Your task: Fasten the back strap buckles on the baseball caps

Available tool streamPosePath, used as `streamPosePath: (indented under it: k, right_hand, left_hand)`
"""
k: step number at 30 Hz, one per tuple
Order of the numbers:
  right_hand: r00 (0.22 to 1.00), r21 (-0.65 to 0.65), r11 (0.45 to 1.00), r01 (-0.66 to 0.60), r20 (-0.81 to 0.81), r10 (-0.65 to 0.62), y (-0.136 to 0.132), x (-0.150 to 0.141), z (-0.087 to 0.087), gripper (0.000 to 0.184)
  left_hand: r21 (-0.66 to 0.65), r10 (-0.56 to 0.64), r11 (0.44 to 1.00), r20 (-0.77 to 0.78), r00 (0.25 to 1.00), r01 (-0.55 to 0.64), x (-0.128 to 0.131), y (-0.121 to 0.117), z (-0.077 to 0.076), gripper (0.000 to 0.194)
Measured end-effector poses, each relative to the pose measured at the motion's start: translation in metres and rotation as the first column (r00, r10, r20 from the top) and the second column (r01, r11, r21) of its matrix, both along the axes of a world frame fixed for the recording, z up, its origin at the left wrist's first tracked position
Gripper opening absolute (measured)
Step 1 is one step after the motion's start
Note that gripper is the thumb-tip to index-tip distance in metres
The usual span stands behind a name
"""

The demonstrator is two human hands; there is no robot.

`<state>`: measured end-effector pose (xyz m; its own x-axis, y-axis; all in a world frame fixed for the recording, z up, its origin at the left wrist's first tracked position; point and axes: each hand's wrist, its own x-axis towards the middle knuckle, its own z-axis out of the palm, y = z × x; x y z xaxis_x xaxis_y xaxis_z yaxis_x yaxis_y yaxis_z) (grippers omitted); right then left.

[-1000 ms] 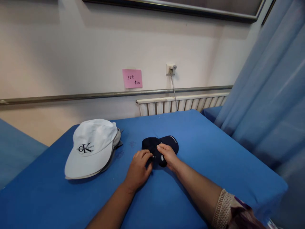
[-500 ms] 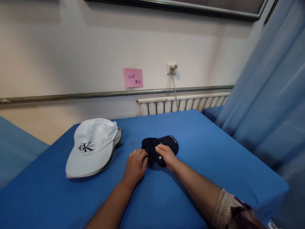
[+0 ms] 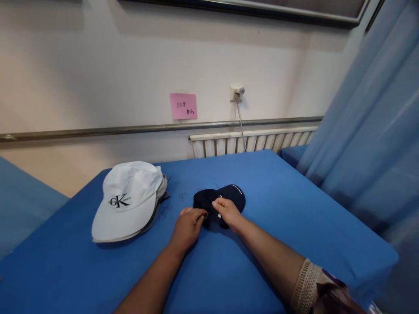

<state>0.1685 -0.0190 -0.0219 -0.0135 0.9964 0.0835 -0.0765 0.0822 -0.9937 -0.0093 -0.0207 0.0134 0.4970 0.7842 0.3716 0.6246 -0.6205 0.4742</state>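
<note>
A dark navy baseball cap (image 3: 204,199) lies on its side on the blue-covered table (image 3: 216,270), its brim with small white lettering pointing away to the right. My right hand (image 3: 227,213) is closed on the cap's crown, thumb on top near a small white mark. At the cap's left end, my left hand (image 3: 188,226) pinches its back edge, where a small shiny bit shows by the fingertips. Some of the cap is hidden beneath both hands. Left of them sits a stack of caps, a white cap (image 3: 131,187) with black "CK" lettering on top.
Behind the table, a white radiator (image 3: 229,144) and a metal rail (image 3: 147,128) run along the wall. A cord hangs from a plugged socket (image 3: 236,93). A pink note (image 3: 183,106) is stuck up there. A blue curtain (image 3: 366,131) hangs at the right.
The fingers of my left hand have shifted slightly into a pinch at the cap's back edge. My right hand keeps its hold, and the stack of caps stays put.
</note>
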Motion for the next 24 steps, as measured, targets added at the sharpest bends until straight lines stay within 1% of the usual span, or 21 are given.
streamPosePath:
  k: [2, 3, 4, 5, 6, 7, 8, 9, 10, 11, 13, 15, 17, 19, 20, 22, 24]
  right_hand:
    - [0.995, 0.036, 0.996, 0.085, 0.045, -0.086, -0.002, 0.002, 0.003, 0.037]
    - [0.985, 0.092, 0.985, 0.148, 0.073, -0.155, -0.006, 0.004, 0.006, 0.032]
    - [0.97, 0.169, 0.966, 0.198, 0.107, -0.217, -0.011, 0.006, 0.011, 0.027]
    - [0.942, 0.297, 0.923, 0.245, 0.151, -0.298, -0.017, 0.009, 0.017, 0.024]
    - [0.911, 0.45, 0.866, 0.22, 0.222, -0.347, -0.024, 0.011, 0.024, 0.022]
    - [0.884, 0.555, 0.824, 0.11, 0.324, -0.336, -0.031, 0.013, 0.03, 0.022]
    - [0.845, 0.622, 0.783, -0.022, 0.43, -0.318, -0.037, 0.014, 0.036, 0.023]
    - [0.797, 0.637, 0.759, -0.133, 0.524, -0.3, -0.042, 0.014, 0.041, 0.025]
    - [0.749, 0.625, 0.752, -0.209, 0.597, -0.288, -0.045, 0.013, 0.045, 0.025]
    - [0.706, 0.602, 0.755, -0.259, 0.652, -0.278, -0.046, 0.013, 0.047, 0.025]
    - [0.65, 0.55, 0.78, -0.299, 0.715, -0.256, -0.046, 0.011, 0.047, 0.023]
    - [0.624, 0.509, 0.793, -0.335, 0.75, -0.218, -0.042, 0.011, 0.044, 0.024]
    - [0.614, 0.485, 0.789, -0.377, 0.769, -0.179, -0.039, 0.012, 0.041, 0.026]
    - [0.629, 0.479, 0.792, -0.378, 0.761, -0.159, -0.037, 0.013, 0.039, 0.022]
    - [0.648, 0.479, 0.802, -0.356, 0.745, -0.158, -0.037, 0.013, 0.038, 0.017]
    - [0.695, 0.484, 0.833, -0.27, 0.696, -0.179, -0.036, 0.012, 0.036, 0.009]
    - [0.735, 0.497, 0.85, -0.175, 0.64, -0.223, -0.035, 0.011, 0.034, 0.009]
  left_hand:
    - [-0.04, 0.0, 0.999, 0.053, 0.999, 0.002, 0.0, -0.001, 0.002, 0.021]
    - [-0.066, 0.011, 0.998, 0.087, 0.996, -0.006, 0.001, -0.003, 0.003, 0.02]
    - [-0.091, 0.034, 0.996, 0.119, 0.992, -0.023, 0.001, -0.005, 0.004, 0.018]
    - [-0.111, 0.066, 0.993, 0.148, 0.987, -0.05, 0.002, -0.006, 0.006, 0.016]
    - [-0.125, 0.1, 0.989, 0.175, 0.979, -0.079, 0.003, -0.008, 0.007, 0.014]
    - [-0.136, 0.129, 0.985, 0.201, 0.971, -0.102, 0.004, -0.01, 0.008, 0.013]
    - [-0.149, 0.145, 0.982, 0.227, 0.963, -0.113, 0.005, -0.012, 0.009, 0.012]
    - [-0.164, 0.152, 0.98, 0.256, 0.954, -0.112, 0.005, -0.014, 0.009, 0.011]
    - [-0.183, 0.155, 0.978, 0.29, 0.944, -0.104, 0.006, -0.015, 0.01, 0.013]
    - [-0.204, 0.153, 0.975, 0.326, 0.933, -0.089, 0.006, -0.016, 0.01, 0.016]
    - [-0.247, 0.147, 0.968, 0.39, 0.909, -0.051, 0.006, -0.016, 0.009, 0.021]
    - [-0.28, 0.145, 0.96, 0.431, 0.891, -0.021, 0.005, -0.014, 0.007, 0.023]
    - [-0.303, 0.148, 0.953, 0.448, 0.882, -0.006, 0.004, -0.011, 0.004, 0.023]
    - [-0.322, 0.151, 0.947, 0.451, 0.88, 0.002, 0.003, -0.009, 0.002, 0.023]
    - [-0.333, 0.153, 0.943, 0.447, 0.881, 0.005, 0.003, -0.008, 0.002, 0.023]
    - [-0.346, 0.171, 0.938, 0.427, 0.888, -0.015, 0.001, -0.006, 0.002, 0.022]
    - [-0.34, 0.217, 0.937, 0.399, 0.891, -0.076, -0.003, -0.002, 0.004, 0.02]
